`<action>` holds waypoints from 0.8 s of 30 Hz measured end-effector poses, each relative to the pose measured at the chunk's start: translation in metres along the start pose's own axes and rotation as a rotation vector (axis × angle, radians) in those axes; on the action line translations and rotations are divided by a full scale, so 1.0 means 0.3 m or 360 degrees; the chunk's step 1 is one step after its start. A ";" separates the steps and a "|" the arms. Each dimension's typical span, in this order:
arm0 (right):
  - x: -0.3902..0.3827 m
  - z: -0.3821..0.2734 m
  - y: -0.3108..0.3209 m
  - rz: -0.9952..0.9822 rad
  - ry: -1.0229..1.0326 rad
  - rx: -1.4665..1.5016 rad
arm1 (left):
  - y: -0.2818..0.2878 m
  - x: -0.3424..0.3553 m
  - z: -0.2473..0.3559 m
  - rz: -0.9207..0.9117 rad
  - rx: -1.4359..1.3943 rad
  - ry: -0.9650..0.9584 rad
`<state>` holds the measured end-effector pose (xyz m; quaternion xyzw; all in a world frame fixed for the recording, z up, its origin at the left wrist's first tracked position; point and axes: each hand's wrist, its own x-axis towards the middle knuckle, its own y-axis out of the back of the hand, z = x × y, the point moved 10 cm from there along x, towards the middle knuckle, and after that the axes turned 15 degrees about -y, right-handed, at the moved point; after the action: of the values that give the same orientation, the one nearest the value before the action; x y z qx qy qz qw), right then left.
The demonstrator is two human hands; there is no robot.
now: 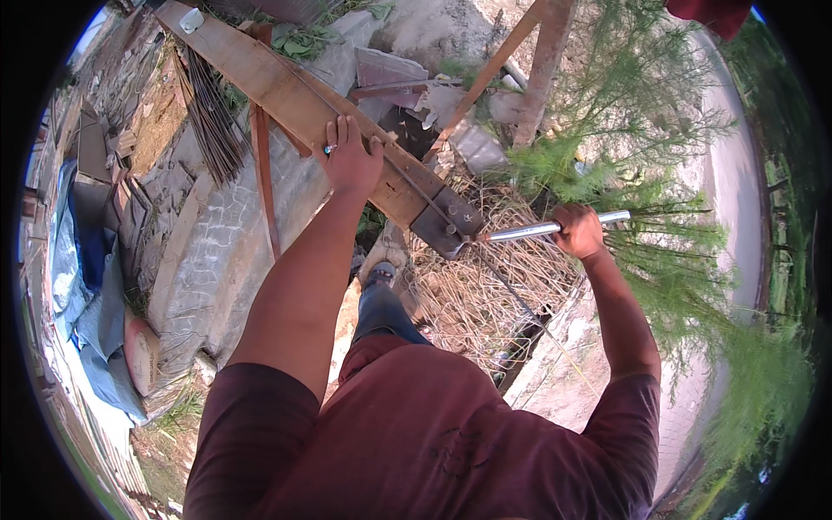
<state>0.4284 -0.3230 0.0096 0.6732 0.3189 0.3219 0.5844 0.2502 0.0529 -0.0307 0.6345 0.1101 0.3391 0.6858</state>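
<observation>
A long wooden plank bench (260, 78) slants from the far left toward me, with a dark metal plate (439, 227) and upright pins at its near end. Along the plank lies a thin steel rod (407, 178), running past the pins. My left hand (354, 160), a ring on one finger, rests flat on the plank with fingers stretched, the thumb close to the rod. My right hand (578, 230) is wrapped round a shiny metal pipe handle (524, 231) that reaches from the plate's pins out to the right.
A bundle of thin rods (212, 121) hangs left of the plank. Wooden legs (263, 173) prop it. Dry stalks (485, 295) cover the ground below, beside a narrow gap. Green feathery branches (607, 165) crowd the right. A blue tarp (91, 295) lies far left.
</observation>
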 end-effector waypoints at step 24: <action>0.114 -0.046 -0.061 -0.0068 0.0460 0.0012 | 0.019 -0.001 0.017 0.0020 -0.0090 -0.0024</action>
<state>0.4365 -0.2853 -0.0049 0.6151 0.4151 0.4018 0.5366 0.2511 0.0486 -0.0244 0.6180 0.0913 0.3417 0.7022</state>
